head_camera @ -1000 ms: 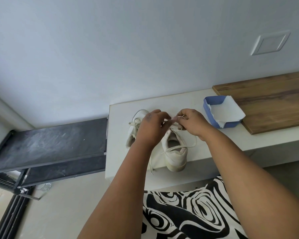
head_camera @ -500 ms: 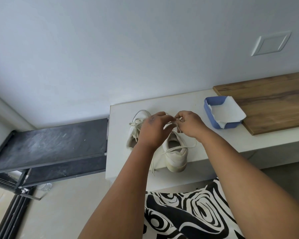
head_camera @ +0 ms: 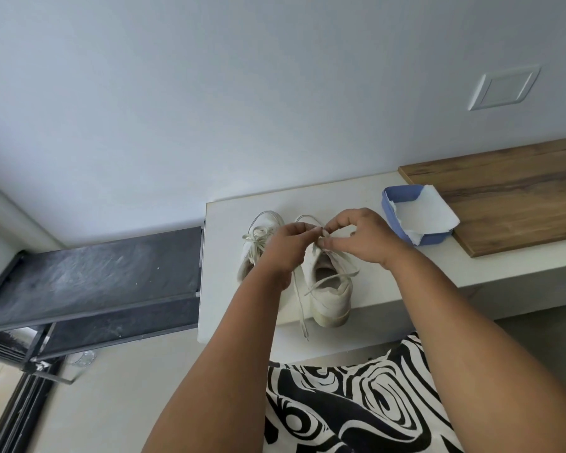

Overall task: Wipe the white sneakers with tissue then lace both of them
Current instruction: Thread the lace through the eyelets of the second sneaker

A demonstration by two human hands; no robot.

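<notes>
Seen from a camera on the person's head: two bare forearms reach forward over a white desk (head_camera: 366, 197) set against a pale wall. Two white sneakers stand side by side near the desk's left end, heels toward the viewer. The right sneaker (head_camera: 330, 289) is in plain sight, its heel at the desk's front edge. The left sneaker (head_camera: 252, 246) is partly hidden behind the left wrist; its lace is tied in a bow.

The left hand (head_camera: 288, 246) and right hand (head_camera: 363, 237) meet above the right sneaker, fingers curled, each pinching the cream lace (head_camera: 332, 277) between thumb and fingertips. One loose end trails across the heel, and another hangs down over the desk's front.

To the right sits a blue tray (head_camera: 402, 199) with white tissue (head_camera: 430, 215) lying in it (one corner overhangs the rim), just beside a brown wooden board (head_camera: 510, 197). A dark metal shoe rack (head_camera: 92, 276) stands left of the desk. A black-and-white swirl-patterned garment (head_camera: 350, 407) fills the lower foreground.
</notes>
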